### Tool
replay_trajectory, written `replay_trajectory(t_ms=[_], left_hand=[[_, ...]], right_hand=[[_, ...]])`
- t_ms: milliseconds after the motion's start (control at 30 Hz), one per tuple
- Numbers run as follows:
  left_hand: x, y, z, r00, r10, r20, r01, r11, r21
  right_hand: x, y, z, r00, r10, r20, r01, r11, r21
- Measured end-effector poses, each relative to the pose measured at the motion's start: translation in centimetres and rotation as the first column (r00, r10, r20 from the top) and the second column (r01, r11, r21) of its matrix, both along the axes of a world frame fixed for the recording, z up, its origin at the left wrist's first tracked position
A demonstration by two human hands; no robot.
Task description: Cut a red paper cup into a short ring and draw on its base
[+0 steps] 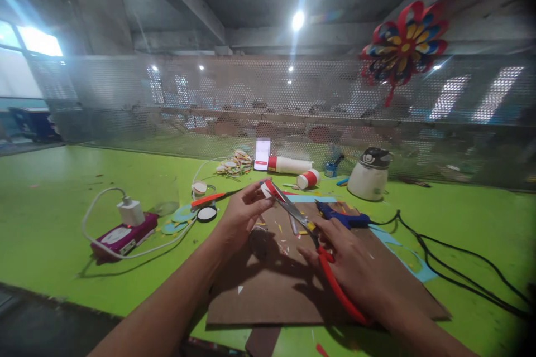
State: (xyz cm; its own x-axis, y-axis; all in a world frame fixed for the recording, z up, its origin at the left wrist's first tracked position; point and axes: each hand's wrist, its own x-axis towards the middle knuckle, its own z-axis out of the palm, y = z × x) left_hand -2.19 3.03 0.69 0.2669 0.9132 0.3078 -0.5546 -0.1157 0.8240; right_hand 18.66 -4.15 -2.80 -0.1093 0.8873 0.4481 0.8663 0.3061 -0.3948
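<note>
Between the fingers and thumb of my left hand (243, 215) is a small red and white paper piece (272, 192). My right hand (345, 254) grips red-handled scissors (330, 270), whose metal blades point up and left and meet the paper piece. Both hands are above a brown cardboard sheet (255, 304) strewn with small paper scraps. Just beyond my right hand a blue glue gun (343, 216) lies on the cardboard.
On the green table (50, 206) are a purple power strip (125, 237) with a white charger, an orange cutter (208, 199), a lit phone (262, 155), a red and white cup (309, 179) and a white container (368, 175). Black cables run right.
</note>
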Motion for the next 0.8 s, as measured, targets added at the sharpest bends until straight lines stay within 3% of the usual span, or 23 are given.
replay_trajectory(t_ms=[333,800], left_hand=[[0.10,-0.30,-0.11,1.000,0.013,-0.010,-0.014,0.998,-0.056],[0.00,-0.06,0.01,0.999,-0.044,0.026,0.046,0.996,-0.081]], right_hand=[[0.49,-0.02,-0.12,0.993,-0.002,0.117,-0.004,0.999,0.053],[0.33,-0.40,0.22,0.997,0.000,0.082,-0.004,0.999,0.048]])
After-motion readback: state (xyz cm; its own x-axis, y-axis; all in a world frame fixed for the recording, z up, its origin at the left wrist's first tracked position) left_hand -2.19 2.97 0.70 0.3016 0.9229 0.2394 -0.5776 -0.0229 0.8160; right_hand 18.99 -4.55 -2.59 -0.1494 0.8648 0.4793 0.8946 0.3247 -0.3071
